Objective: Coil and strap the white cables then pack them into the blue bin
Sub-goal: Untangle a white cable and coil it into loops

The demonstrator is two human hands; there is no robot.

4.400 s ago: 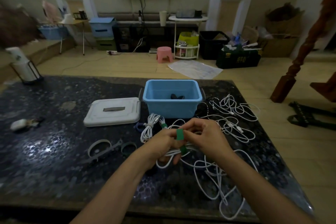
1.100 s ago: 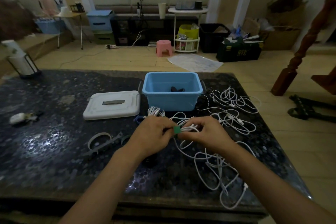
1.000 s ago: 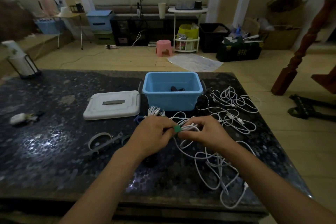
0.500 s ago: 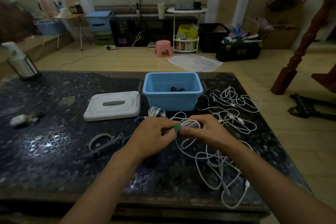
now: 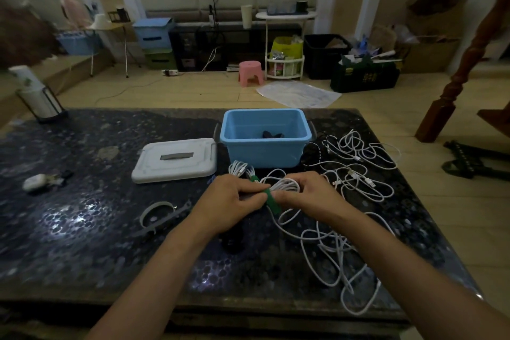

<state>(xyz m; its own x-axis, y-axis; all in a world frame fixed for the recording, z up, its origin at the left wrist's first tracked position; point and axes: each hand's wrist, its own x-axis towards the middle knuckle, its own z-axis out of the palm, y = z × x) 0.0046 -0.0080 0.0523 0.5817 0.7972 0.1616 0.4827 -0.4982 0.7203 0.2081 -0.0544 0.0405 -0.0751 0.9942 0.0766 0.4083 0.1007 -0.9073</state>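
I'm mid-strapping: my left hand point(image 5: 229, 201) and right hand point(image 5: 306, 196) both pinch the coil point(image 5: 285, 184) and its green strap point(image 5: 271, 201) just above the worktop point(image 5: 82, 229), near the bin point(image 5: 265, 143). Next, I'd cinch the strap, then drop it in.

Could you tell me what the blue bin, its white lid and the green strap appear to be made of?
Blue bin: looks like moulded plastic, smooth, evenly coloured, with a rolled rim.
White lid: probably the same kind of plastic, matte, with a grey recessed handle.
Green strap: a flat, flexible band that bends around the cable coil; possibly fabric hook-and-loop, but too dim to be sure.
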